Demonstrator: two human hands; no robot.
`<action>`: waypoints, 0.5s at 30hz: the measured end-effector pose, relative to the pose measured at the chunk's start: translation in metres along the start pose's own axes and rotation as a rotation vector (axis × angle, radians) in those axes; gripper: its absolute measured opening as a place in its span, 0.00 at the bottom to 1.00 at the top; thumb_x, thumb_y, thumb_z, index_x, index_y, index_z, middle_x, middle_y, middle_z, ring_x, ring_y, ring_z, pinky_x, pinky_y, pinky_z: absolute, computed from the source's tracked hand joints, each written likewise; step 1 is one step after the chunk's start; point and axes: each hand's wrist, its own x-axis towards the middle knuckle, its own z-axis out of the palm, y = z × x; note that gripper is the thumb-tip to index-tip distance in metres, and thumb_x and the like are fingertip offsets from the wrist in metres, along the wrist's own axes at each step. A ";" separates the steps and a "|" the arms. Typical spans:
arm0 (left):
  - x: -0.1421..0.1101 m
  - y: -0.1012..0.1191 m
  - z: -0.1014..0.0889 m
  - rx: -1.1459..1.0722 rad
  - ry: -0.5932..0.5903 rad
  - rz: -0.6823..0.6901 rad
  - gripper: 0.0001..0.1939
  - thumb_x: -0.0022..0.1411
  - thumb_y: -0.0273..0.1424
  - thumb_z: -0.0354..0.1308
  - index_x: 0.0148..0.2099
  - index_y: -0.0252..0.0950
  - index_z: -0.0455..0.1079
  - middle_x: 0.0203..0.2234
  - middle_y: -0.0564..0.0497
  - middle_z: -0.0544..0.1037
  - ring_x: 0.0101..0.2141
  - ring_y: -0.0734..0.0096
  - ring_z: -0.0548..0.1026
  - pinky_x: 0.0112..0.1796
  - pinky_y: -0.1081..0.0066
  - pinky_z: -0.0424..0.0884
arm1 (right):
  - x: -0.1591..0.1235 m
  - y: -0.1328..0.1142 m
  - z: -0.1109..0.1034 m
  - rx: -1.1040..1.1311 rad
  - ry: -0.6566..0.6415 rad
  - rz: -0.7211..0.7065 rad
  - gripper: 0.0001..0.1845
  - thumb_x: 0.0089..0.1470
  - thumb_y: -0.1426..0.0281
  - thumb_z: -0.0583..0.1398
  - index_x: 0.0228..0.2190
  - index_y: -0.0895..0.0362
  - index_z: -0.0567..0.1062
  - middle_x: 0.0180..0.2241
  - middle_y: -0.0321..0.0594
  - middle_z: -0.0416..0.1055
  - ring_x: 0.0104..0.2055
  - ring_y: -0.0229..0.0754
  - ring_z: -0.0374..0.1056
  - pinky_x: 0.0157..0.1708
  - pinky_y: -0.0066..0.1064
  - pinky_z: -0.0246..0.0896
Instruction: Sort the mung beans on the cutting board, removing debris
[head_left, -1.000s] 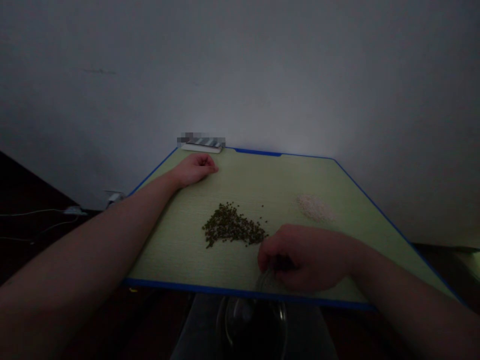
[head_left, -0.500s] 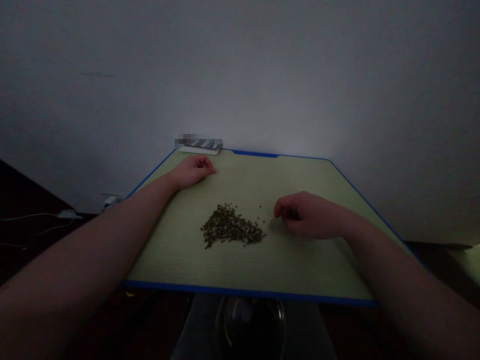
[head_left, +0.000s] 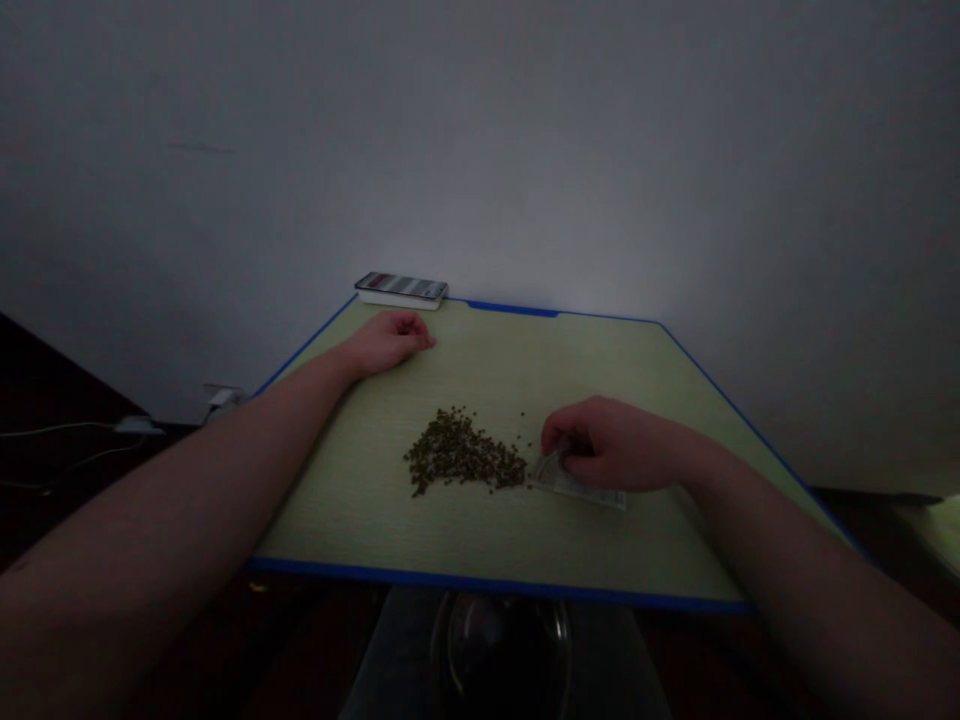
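A pile of small greenish-brown grains [head_left: 457, 452], perhaps dried beans, lies spread over the middle of the pale table [head_left: 390, 535]. Just right of the pile, my right hand [head_left: 607, 440] pinches a thin pale slip of paper [head_left: 577, 487], its left edge close to the rightmost grains. Part of the slip is hidden under the hand. My left hand [head_left: 386, 342] rests on the table's far left area, fingers curled loosely into a fist with nothing visible in it.
A flat white box with a dark striped top [head_left: 403, 290] sits at the table's far left corner, against the wall [head_left: 525, 150]. Below the front edge a dark, shiny round bowl [head_left: 499, 650] stands between my legs. A plug with cables [head_left: 139, 426] lies at the left.
My right hand has shifted slightly left and down toward the grains. The slip of paper now shows much more, flatter below the hand. The left hand has stayed put.
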 end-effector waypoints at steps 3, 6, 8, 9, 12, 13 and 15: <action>-0.001 0.002 0.000 -0.011 -0.007 -0.012 0.09 0.46 0.34 0.58 0.28 0.33 0.65 0.15 0.58 0.62 0.18 0.81 0.58 0.21 0.76 0.54 | -0.001 -0.005 0.002 -0.007 -0.005 -0.026 0.15 0.42 0.76 0.55 0.34 0.56 0.74 0.22 0.33 0.69 0.22 0.33 0.61 0.21 0.25 0.50; -0.002 0.004 0.000 -0.020 -0.011 -0.014 0.09 0.47 0.33 0.58 0.28 0.33 0.64 0.15 0.58 0.61 0.18 0.81 0.58 0.21 0.76 0.53 | -0.002 -0.013 0.006 -0.005 -0.005 -0.058 0.15 0.42 0.76 0.55 0.34 0.56 0.74 0.21 0.32 0.68 0.21 0.33 0.60 0.21 0.24 0.49; -0.002 0.004 0.000 -0.016 -0.011 -0.015 0.09 0.47 0.33 0.58 0.28 0.33 0.64 0.15 0.59 0.61 0.17 0.81 0.58 0.20 0.76 0.53 | -0.002 -0.019 0.009 0.004 -0.020 -0.092 0.15 0.42 0.77 0.55 0.34 0.56 0.74 0.21 0.32 0.67 0.20 0.32 0.59 0.20 0.24 0.49; -0.002 0.004 0.000 -0.013 -0.011 -0.014 0.09 0.47 0.33 0.58 0.28 0.33 0.64 0.14 0.59 0.61 0.17 0.81 0.58 0.20 0.76 0.53 | -0.003 -0.023 0.010 0.012 -0.031 -0.110 0.15 0.42 0.77 0.55 0.34 0.56 0.74 0.21 0.31 0.67 0.20 0.32 0.59 0.20 0.23 0.49; -0.001 0.003 0.000 -0.007 -0.006 -0.001 0.08 0.47 0.33 0.57 0.27 0.33 0.65 0.14 0.59 0.61 0.18 0.81 0.58 0.20 0.77 0.53 | -0.004 -0.032 0.015 0.043 -0.068 -0.160 0.15 0.40 0.77 0.56 0.33 0.56 0.74 0.21 0.31 0.67 0.21 0.31 0.60 0.21 0.22 0.50; -0.001 0.002 0.000 -0.007 -0.003 0.003 0.08 0.47 0.33 0.57 0.27 0.33 0.65 0.14 0.59 0.61 0.18 0.81 0.58 0.20 0.77 0.53 | -0.005 -0.034 0.016 0.051 -0.078 -0.172 0.15 0.40 0.78 0.56 0.33 0.56 0.74 0.21 0.31 0.67 0.22 0.31 0.60 0.21 0.22 0.50; -0.001 0.002 0.000 -0.009 -0.001 0.002 0.08 0.46 0.33 0.57 0.27 0.33 0.65 0.14 0.59 0.61 0.18 0.81 0.58 0.20 0.77 0.54 | -0.006 -0.038 0.018 0.055 -0.093 -0.195 0.15 0.40 0.78 0.56 0.33 0.56 0.74 0.22 0.32 0.68 0.22 0.32 0.60 0.22 0.23 0.51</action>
